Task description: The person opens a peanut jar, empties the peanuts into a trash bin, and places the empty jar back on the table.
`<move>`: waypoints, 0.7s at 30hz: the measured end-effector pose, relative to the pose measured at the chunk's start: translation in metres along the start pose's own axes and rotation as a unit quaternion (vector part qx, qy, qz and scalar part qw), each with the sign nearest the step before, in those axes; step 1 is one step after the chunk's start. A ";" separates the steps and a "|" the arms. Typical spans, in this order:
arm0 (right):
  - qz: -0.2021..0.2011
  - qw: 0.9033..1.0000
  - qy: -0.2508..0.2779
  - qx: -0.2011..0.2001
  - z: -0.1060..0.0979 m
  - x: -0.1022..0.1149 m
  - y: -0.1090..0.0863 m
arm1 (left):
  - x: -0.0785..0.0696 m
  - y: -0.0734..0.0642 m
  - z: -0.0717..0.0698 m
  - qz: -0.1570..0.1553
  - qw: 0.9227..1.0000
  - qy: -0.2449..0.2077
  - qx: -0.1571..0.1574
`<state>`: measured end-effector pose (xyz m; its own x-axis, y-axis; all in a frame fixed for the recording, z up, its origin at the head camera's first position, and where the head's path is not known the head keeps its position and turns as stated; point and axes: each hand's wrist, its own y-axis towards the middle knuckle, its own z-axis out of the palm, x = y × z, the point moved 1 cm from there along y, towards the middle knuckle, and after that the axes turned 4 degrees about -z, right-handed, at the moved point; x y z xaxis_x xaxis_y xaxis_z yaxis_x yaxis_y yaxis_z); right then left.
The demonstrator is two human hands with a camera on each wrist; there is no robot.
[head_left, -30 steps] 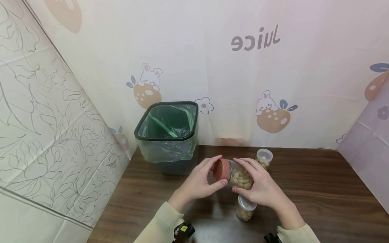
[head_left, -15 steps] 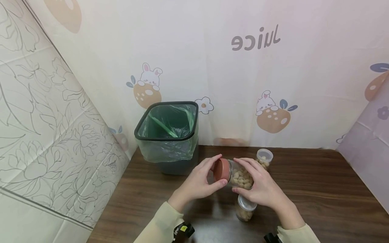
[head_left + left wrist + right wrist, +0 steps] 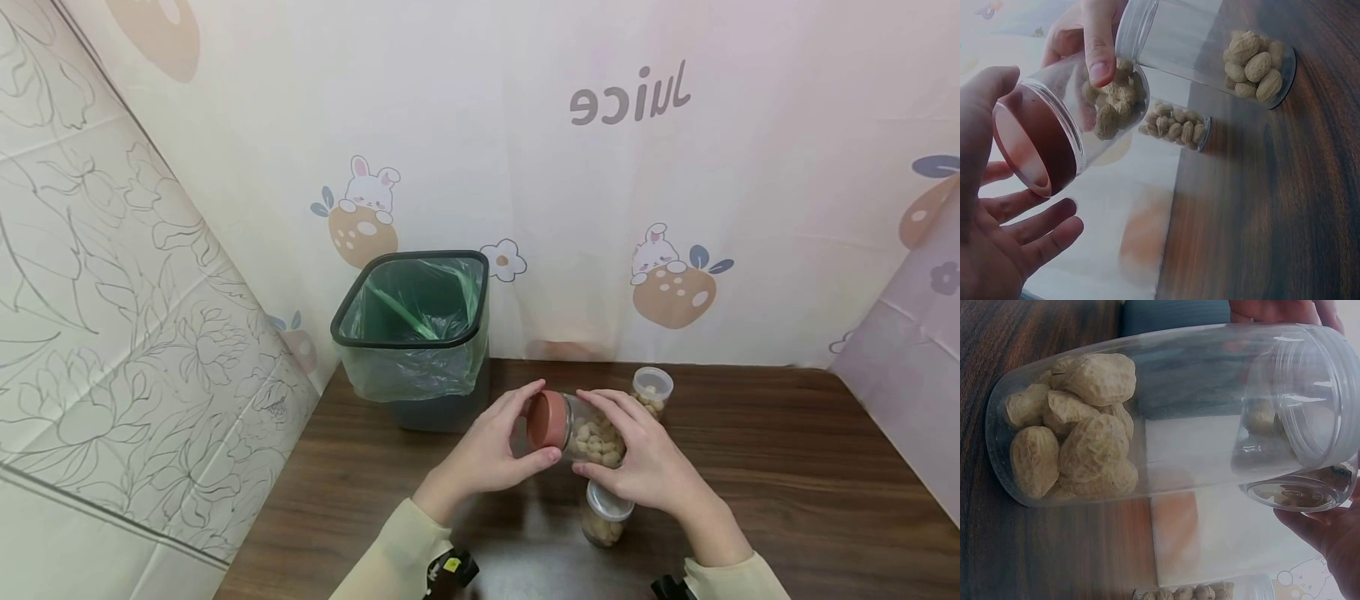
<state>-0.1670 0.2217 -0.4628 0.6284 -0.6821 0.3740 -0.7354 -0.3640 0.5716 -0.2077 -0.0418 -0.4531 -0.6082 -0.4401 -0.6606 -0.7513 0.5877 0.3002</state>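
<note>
Gripping a clear jar [image 3: 596, 440] by its body: right hand [image 3: 648, 458], thumb on the near side, fingers over the far side. Left hand [image 3: 487, 450] holds the jar's reddish-brown lid [image 3: 547, 421] between thumb and fingers; its lower fingers stretch out clear of the lid in the left wrist view. Lid sits on the jar. Jar is tipped on its side, raised off the wood-grain tabletop [image 3: 787, 467], lid end toward the left edge, base toward the right edge. Unshelled peanuts [image 3: 1116, 109] lie inside, bunched at the base end.

Two more clear jars with peanuts, both upright on the tabletop. Far jar [image 3: 652, 385] is near the far edge, just beyond the right hand. Near jar [image 3: 603, 517] is below the held jar, on the person's side; peanuts fill only its bottom part. Cannot tell if near jar touches the held one, or if it has a cap on.

Dark bin [image 3: 442, 417] stands at the far left corner of the tabletop, thin green liner [image 3: 420, 371] folded over its rim. Behind the far edge: pale wall sheet [image 3: 510, 125] with rabbits, fruit and mirrored "Juice" lettering [image 3: 630, 96]. Cream sleeves [image 3: 405, 542] on both arms, black wrist gear [image 3: 450, 573] below.
</note>
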 end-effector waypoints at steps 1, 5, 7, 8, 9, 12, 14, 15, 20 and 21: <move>0.000 1.000 0.000 0.000 0.000 0.000 0.000 | 0.000 0.000 0.000 0.000 1.000 -0.005 0.000; 0.001 1.000 0.000 0.000 0.000 -0.001 0.000 | 0.001 -0.001 -0.001 0.011 1.000 -0.015 -0.006; 0.001 1.000 0.000 0.000 0.000 -0.001 0.000 | 0.003 -0.001 -0.002 0.020 1.000 -0.013 -0.010; 0.000 1.000 0.000 0.000 0.000 -0.001 0.000 | 0.003 -0.001 -0.002 0.025 1.000 -0.009 -0.011; 0.001 1.000 0.000 0.001 -0.001 -0.001 0.000 | 0.004 -0.001 -0.002 0.031 0.999 -0.007 -0.013; 0.002 1.000 0.002 0.003 -0.001 -0.001 0.000 | 0.005 -0.001 -0.002 0.045 0.999 -0.004 -0.015; 0.003 1.000 0.002 0.004 -0.001 -0.001 0.000 | 0.006 -0.002 -0.003 0.049 0.999 -0.004 -0.017; 0.003 1.000 0.002 0.004 -0.001 -0.001 0.000 | 0.006 -0.002 -0.003 0.051 0.999 -0.006 -0.017; 0.003 1.000 0.001 0.005 -0.001 -0.001 -0.001 | 0.005 -0.001 -0.004 0.079 0.997 0.004 -0.025; 0.003 1.000 0.001 0.005 -0.001 -0.001 -0.001 | 0.005 -0.001 -0.004 0.087 0.996 0.008 -0.026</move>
<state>-0.1668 0.2235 -0.4624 0.6247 -0.6831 0.3783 -0.7411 -0.3661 0.5628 -0.2110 -0.0472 -0.4538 -0.7336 -0.3455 -0.5852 -0.6468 0.6194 0.4450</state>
